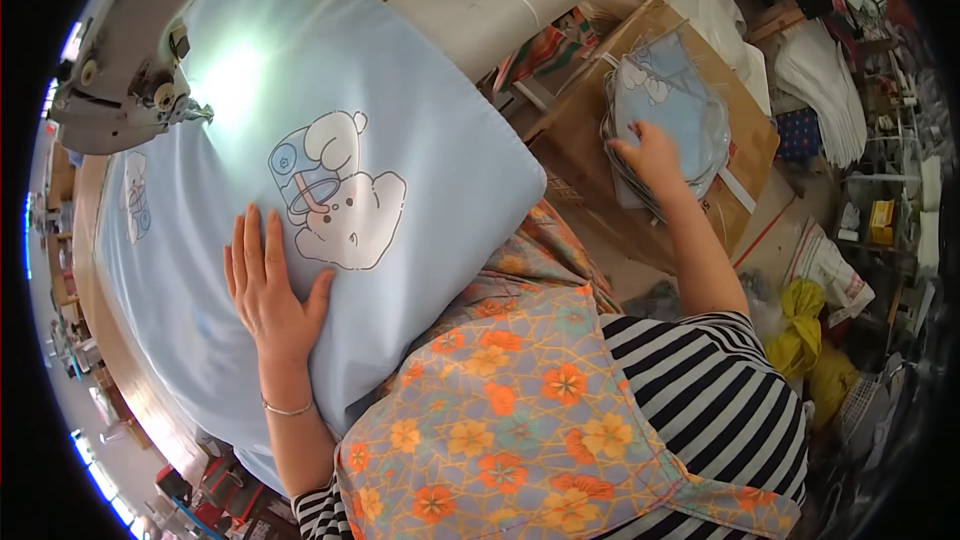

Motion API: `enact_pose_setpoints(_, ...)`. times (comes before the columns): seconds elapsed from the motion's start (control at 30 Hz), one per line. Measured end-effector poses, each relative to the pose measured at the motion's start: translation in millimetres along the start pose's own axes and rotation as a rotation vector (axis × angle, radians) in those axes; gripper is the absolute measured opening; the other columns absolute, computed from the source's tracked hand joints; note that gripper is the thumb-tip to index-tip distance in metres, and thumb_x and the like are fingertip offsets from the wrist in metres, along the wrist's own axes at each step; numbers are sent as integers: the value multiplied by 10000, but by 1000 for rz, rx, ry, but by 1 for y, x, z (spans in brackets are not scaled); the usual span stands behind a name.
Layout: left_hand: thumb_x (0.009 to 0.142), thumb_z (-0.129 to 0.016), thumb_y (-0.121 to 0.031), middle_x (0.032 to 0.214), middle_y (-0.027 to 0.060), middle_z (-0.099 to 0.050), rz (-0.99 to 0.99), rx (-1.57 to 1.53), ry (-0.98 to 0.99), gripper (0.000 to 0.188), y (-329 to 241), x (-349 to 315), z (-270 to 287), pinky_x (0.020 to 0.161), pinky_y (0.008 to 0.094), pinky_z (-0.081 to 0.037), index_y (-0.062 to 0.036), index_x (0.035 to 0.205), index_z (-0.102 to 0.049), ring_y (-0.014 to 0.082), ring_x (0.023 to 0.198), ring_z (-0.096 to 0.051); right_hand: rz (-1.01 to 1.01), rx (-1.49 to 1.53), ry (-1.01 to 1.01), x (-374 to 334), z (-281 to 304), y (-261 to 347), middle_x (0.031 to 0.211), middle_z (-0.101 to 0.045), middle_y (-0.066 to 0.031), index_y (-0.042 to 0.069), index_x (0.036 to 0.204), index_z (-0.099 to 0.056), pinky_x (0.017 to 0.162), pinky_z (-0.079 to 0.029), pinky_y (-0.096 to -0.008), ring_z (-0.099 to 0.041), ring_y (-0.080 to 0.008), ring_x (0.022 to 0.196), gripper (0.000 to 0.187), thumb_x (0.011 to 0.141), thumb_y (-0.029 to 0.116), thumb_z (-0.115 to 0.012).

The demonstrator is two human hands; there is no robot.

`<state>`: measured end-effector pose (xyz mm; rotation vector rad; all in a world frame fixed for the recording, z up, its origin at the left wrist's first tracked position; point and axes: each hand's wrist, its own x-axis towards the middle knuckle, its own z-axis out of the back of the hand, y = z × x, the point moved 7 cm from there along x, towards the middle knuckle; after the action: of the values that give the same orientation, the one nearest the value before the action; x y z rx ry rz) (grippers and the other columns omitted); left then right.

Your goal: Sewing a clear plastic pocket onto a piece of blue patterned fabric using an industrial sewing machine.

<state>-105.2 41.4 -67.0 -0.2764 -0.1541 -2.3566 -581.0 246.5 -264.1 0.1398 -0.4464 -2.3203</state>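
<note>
A large light blue cloth [420, 70] with white cartoon puppy prints spreads over the sewing table and drapes down toward my lap. My left hand [268, 285] lies flat on it, fingers stretched out, just left of and below a puppy print [350, 190]. Over to the right, my right hand [652, 158] is above a stack of clear plastic bags [700, 130] with grey edges and blue printed fabric showing inside. Its thumb stands apart from the partly curled, slightly blurred fingers, and I see nothing between them. The sewing machine head [130, 100] shines a bright light on the cloth.
The bags rest on a cardboard box [750, 145]. The machine's pale arm [500, 0] crosses the top. White cloth bundles [820, 80], a yellow plastic bag [798, 325] and cluttered shelves stand at the right. The wooden table edge [130, 370] curves along the left.
</note>
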Motion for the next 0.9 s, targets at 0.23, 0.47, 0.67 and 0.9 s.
enact_pose_setpoints(0.23, 820, -713, -358, 1507, 186, -459, -9, 2, -41, 734, -2, -1, 1, 1158, 516, -300, -38, 1441, -487, 368, 1410, -409, -104, -10, 57, -12, -42, -28, 972, -688, -192, 53, 1053, -675, 836, -520, -489, -651, -407, 936, 349, 815, 303, -725)
enact_pose_setpoints(0.47, 800, -725, -347, 1495, 190, -469, 7, -66, -6, 716, -6, 8, 12, 1166, 519, -281, -19, 1403, -523, 379, 1392, -421, 274, 694, -333, 0, 122, 128, 976, -689, -128, 27, 927, -567, 609, -456, -336, -548, -243, 634, 172, 841, 87, -704)
enact_pose_setpoints(0.67, 890, -686, -310, 1325, 237, -584, 199, -1459, -146, 633, 8, -2, 35, 1015, 430, -453, 14, 1401, -503, 314, 1133, -618, 1200, 841, 204, -110, 153, 401, 1116, -663, -150, 38, 938, -569, 704, -541, -391, -675, -300, 827, 192, 796, 39, -699)
enact_pose_setpoints(0.9, 852, -699, -113, 1156, 227, -666, 874, -403, 60, 591, 112, -88, 47, 894, 420, -512, 24, 1388, -492, 333, 991, -670, 1230, 506, 244, -120, 101, 455, 1162, -624, -125, 51, 1062, -638, 747, -542, -407, -659, -330, 938, 257, 814, 84, -695)
